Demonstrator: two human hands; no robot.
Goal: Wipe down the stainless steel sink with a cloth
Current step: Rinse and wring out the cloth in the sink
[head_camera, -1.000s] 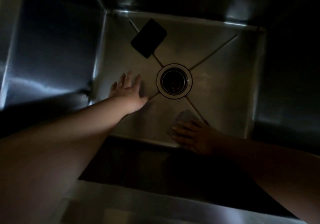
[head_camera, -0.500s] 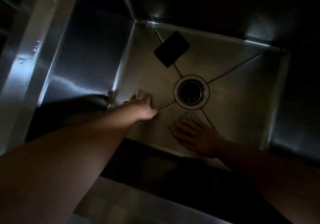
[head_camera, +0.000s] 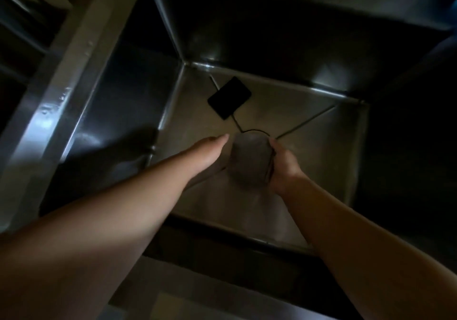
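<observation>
The right hand (head_camera: 282, 168) is curled around the right edge of a grey cloth (head_camera: 251, 160), thumb and fingers closed on it, near the middle of the frame. The left hand (head_camera: 210, 151) reaches in from the lower left with its fingers straight and close together, the tips pointing toward the upper right; it lies just beside the cloth's left edge, and whether it touches the cloth cannot be told in the dim light.

The cloth looks dull grey and bunched into a rounded, oval lump, its surface soft and blurred. Its long axis runs roughly from the top toward the bottom of the frame, tilted slightly, with the upper end over the drain (head_camera: 256, 131), of which only a thin dark arc shows above the cloth.

Around the hands is the stainless steel sink (head_camera: 309, 131), its floor marked by creases that run from the corners toward the drain. A black rectangular object (head_camera: 229, 97) lies flat on the floor above and left of the hands, its long side slanting toward the upper right. The sink's left wall (head_camera: 118, 102) catches a pale glare.
</observation>
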